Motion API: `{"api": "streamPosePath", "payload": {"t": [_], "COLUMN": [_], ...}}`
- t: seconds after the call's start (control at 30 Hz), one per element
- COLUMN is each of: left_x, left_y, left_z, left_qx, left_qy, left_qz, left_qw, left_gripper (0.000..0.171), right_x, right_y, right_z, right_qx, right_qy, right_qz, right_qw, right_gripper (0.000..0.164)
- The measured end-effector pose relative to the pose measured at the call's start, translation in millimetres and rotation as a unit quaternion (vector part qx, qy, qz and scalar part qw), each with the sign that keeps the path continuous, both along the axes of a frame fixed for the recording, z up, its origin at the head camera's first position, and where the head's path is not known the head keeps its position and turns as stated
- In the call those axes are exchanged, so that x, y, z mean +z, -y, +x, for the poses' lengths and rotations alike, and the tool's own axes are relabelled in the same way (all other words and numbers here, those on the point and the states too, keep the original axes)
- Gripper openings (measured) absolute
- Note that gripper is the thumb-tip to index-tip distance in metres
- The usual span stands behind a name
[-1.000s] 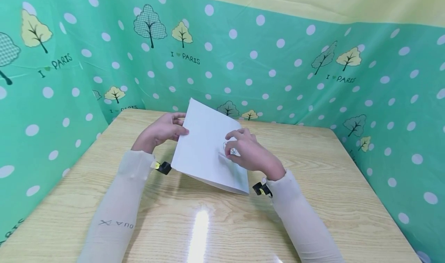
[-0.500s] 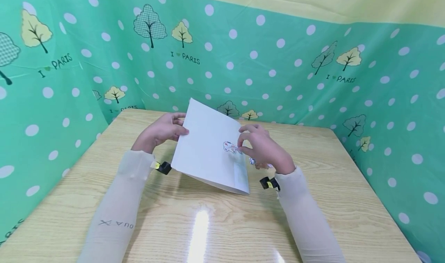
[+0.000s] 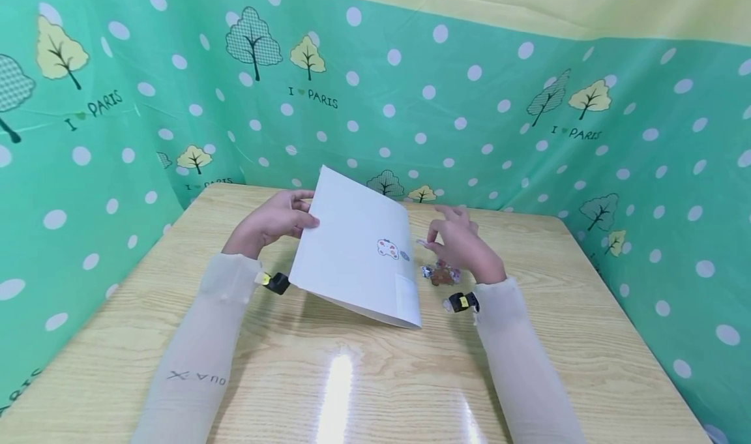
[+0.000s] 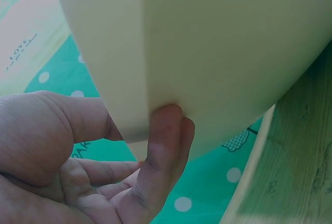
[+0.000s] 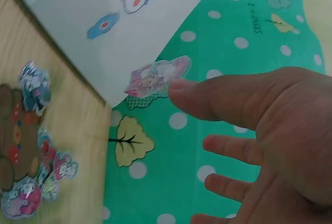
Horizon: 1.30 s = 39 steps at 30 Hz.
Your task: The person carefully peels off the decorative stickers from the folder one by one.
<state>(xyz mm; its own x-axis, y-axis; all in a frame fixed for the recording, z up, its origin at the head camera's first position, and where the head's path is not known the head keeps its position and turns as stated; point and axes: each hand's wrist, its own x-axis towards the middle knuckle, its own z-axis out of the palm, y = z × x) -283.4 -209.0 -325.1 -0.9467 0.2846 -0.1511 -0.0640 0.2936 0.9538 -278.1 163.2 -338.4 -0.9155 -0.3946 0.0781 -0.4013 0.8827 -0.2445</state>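
A large white sheet that looks like a folder [image 3: 352, 242] is tilted above the table in the head view. My left hand [image 3: 276, 221] pinches its left edge, thumb in front; in the left wrist view the fingers [image 4: 165, 136] press on its other face. A white sticker with red spots [image 3: 387, 248] and a small blue sticker [image 5: 104, 25] lie on the sheet. Just right of the sheet, my right hand [image 3: 463, 242] pinches a clear-edged pink sticker [image 5: 158, 77] by one end, apart from the sheet. The finger behind that sticker is hidden.
On the wooden table [image 3: 528, 340], under the right hand, lies a brown bear-shaped piece [image 5: 18, 136] with several shiny stickers [image 5: 35, 86] around it. A green dotted curtain [image 3: 469, 124] closes off the back and sides.
My right hand has moved right, off the sheet, with the pink sticker in its fingers. The two stickers on the sheet and the bear-shaped piece are now uncovered. My left hand holds still.
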Motion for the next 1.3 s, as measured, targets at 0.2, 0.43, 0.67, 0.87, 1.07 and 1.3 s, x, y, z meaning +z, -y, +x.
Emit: {"api": "streamPosePath", "payload": {"t": [0.2, 0.43, 0.67, 0.87, 1.07, 1.3], "left_x": [-0.9, -0.3, 0.0, -0.3, -0.4, 0.0], "left_y": [0, 0, 0, 0, -1, -1], "left_z": [-0.7, -0.5, -1.2, -1.5, -1.8, -2.2], "left_qx": [-0.001, 0.002, 0.003, 0.004, 0.004, 0.003], "left_qy": [-0.004, -0.002, 0.010, 0.010, 0.009, 0.009], "left_qz": [-0.003, -0.005, -0.006, -0.006, -0.007, -0.005], "left_qw": [1.0000, 1.0000, 0.9999, 0.9999, 0.9999, 0.9999], "left_gripper": [0.079, 0.078, 0.079, 0.079, 0.079, 0.078], "right_x": [-9.3, -19.7, -28.0, -34.0, -34.2, -31.9], "right_y": [-8, -13, -12, -12, -11, -8], "right_z": [-6.2, -11.4, -14.1, -15.9, -16.1, -15.8], "right_qx": [-0.032, -0.047, -0.042, -0.038, -0.046, -0.041], "right_qy": [0.024, 0.055, 0.099, 0.122, 0.156, 0.141], "right_qz": [0.025, 0.055, 0.074, 0.081, 0.067, 0.065], "right_qw": [0.999, 0.996, 0.991, 0.988, 0.984, 0.987], "right_gripper": [0.010, 0.007, 0.012, 0.008, 0.016, 0.019]}}
